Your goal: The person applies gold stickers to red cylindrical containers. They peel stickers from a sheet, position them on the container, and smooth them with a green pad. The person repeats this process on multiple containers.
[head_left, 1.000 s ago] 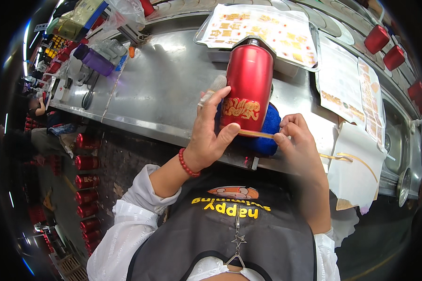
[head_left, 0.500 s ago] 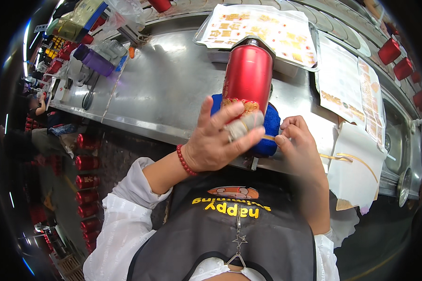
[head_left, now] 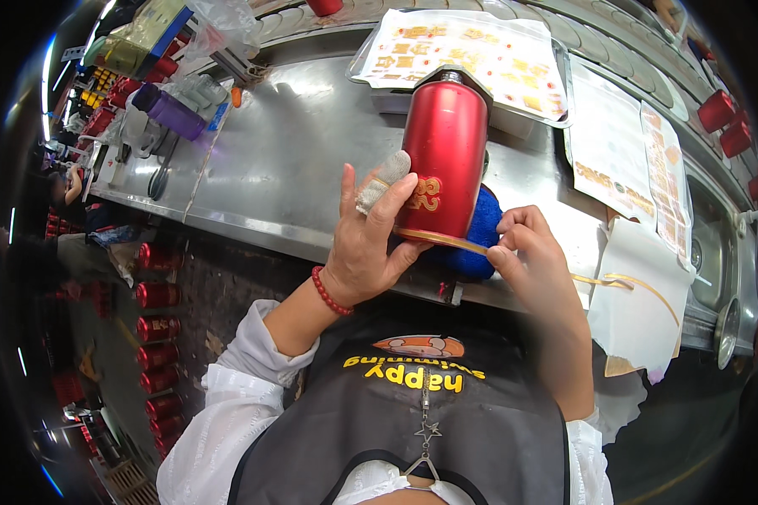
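A glossy red metal bottle (head_left: 448, 151) with a gold emblem lies over a rolled blue towel (head_left: 483, 240), its neck in a dark bracket at the far end. My left hand (head_left: 366, 231) holds the bottle's near left side, thumb by the base, and one finger wears a grey-white cloth cover. Around the rim of the base runs a narrow gold strip (head_left: 456, 242). The free end of that strip is pinched between the thumb and fingers of my right hand (head_left: 526, 248), to the right of the bottle.
Beyond the bottle, a tray (head_left: 364, 69) bears a sheet of gold and red decals (head_left: 472, 52). More decal sheets (head_left: 619, 160) and white paper with loose gold strips (head_left: 640, 295) lie to the right. A purple bottle (head_left: 170, 109) is at the far left; red canisters (head_left: 157, 324) line up below.
My left hand has moved from across the bottle's base to its left side. The bottle has turned, showing a different gold emblem, and more of the strip now lies along the base.
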`<state>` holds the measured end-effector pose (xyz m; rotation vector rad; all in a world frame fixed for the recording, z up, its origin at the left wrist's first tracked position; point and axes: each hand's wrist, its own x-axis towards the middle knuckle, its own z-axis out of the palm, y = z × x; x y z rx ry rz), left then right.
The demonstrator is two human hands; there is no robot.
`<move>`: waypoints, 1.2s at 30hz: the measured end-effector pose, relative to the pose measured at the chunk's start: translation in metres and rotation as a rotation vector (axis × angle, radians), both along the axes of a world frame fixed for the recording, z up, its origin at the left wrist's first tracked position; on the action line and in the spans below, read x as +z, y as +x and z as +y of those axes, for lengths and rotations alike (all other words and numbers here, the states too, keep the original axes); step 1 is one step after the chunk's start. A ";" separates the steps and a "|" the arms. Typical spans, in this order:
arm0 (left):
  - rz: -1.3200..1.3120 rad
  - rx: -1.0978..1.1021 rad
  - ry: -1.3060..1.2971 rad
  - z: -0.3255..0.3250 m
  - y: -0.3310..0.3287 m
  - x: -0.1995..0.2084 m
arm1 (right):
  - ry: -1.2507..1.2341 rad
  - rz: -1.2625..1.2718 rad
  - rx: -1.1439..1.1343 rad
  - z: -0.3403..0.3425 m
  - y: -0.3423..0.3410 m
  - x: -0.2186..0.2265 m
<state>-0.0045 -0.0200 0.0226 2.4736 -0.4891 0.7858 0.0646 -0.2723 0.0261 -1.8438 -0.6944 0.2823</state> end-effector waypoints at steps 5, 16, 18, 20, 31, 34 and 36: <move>0.007 -0.004 0.035 0.000 0.002 -0.001 | 0.027 0.011 -0.011 -0.003 0.000 0.004; 0.130 -0.028 -0.044 0.006 0.001 0.008 | 0.080 0.032 0.024 -0.004 0.001 0.010; 0.258 -0.061 -0.187 0.014 -0.001 0.002 | 0.126 0.031 0.053 -0.004 0.001 0.016; 0.319 -0.098 -0.451 0.013 0.003 -0.005 | 0.170 0.035 0.084 -0.001 0.001 0.022; 0.331 -0.067 -0.614 0.003 0.009 -0.007 | 0.134 -0.009 0.054 -0.004 0.000 0.030; 0.326 -0.059 -0.573 0.003 0.009 -0.007 | 0.070 0.006 0.003 -0.003 -0.001 0.016; 0.326 -0.050 -0.536 0.005 0.009 -0.006 | 0.040 0.005 -0.016 -0.002 0.001 0.007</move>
